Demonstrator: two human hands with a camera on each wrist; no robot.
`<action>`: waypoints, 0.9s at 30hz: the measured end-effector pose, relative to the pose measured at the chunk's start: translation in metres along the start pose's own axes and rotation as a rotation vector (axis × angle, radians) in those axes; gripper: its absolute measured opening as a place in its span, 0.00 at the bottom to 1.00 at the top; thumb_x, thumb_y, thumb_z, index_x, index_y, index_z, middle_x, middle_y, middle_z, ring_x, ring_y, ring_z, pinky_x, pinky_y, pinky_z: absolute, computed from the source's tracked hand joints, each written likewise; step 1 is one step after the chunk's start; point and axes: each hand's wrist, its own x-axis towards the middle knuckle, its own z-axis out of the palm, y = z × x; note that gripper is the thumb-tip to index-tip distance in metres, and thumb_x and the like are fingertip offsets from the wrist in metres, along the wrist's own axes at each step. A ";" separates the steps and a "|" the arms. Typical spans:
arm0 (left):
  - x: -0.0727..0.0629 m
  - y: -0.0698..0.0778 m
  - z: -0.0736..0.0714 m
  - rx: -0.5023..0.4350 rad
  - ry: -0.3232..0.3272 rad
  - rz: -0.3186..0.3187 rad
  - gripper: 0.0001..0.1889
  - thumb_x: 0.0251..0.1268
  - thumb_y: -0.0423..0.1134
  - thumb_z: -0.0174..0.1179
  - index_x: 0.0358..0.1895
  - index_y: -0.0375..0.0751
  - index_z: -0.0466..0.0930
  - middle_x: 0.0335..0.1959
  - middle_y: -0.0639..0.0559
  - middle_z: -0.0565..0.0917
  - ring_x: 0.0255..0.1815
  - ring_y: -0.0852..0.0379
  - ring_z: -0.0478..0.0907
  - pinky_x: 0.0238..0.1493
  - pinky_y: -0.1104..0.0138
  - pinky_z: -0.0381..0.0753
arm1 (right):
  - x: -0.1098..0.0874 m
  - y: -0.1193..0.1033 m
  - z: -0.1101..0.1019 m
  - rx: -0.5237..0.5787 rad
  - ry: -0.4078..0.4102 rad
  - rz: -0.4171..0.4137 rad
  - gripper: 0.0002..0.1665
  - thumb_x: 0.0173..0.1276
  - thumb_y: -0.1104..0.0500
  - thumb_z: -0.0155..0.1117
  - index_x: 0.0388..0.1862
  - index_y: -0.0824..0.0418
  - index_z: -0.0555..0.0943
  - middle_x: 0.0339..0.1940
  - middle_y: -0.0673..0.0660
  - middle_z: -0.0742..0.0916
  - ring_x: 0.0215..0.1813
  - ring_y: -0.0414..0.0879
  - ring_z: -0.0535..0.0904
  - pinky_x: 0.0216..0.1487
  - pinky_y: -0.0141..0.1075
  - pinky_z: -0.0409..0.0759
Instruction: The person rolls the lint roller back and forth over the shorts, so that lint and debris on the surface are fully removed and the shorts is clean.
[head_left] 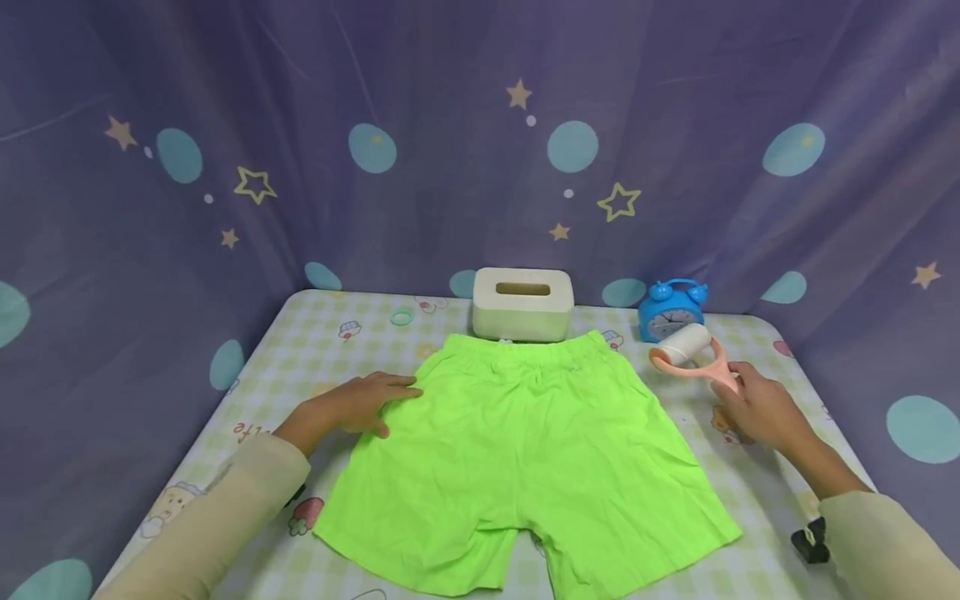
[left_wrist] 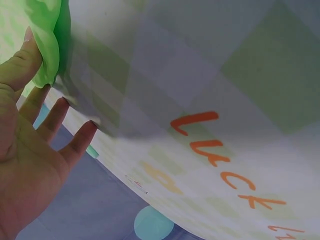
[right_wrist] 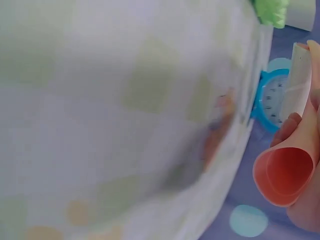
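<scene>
Bright green shorts (head_left: 525,442) lie spread out, waistband toward the back. My left hand (head_left: 367,402) rests at their left edge with fingers extended. In the left wrist view its thumb lies on the green cloth (left_wrist: 47,45) and the other fingers are spread along the edge. My right hand (head_left: 765,404) grips the pink handle of a lint roller (head_left: 686,343) with a white roll, held above the cloth to the right of the shorts. The right wrist view shows the handle's hollow end (right_wrist: 286,175) and part of the white roll.
A white tissue box (head_left: 522,321) stands behind the waistband. The blue alarm clock (head_left: 671,317) is at the back right, just behind the roller. A small green ring (head_left: 402,317) lies at the back left. Purple curtains (head_left: 465,167) surround the checked tablecloth (head_left: 315,333).
</scene>
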 end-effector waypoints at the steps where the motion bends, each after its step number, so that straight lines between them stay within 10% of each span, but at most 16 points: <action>1: 0.000 0.000 0.001 -0.004 -0.002 -0.007 0.42 0.59 0.41 0.74 0.78 0.50 0.66 0.82 0.45 0.60 0.80 0.35 0.56 0.70 0.38 0.67 | 0.002 -0.003 -0.002 0.004 0.000 -0.014 0.33 0.81 0.50 0.53 0.66 0.79 0.69 0.36 0.67 0.87 0.30 0.51 0.82 0.29 0.42 0.75; 27: 0.000 -0.006 0.003 0.026 0.004 -0.009 0.43 0.59 0.41 0.74 0.78 0.54 0.65 0.82 0.47 0.59 0.80 0.36 0.56 0.69 0.36 0.67 | 0.090 -0.135 0.049 0.151 -0.312 -0.347 0.27 0.80 0.46 0.56 0.68 0.62 0.75 0.18 0.46 0.72 0.17 0.37 0.60 0.25 0.33 0.64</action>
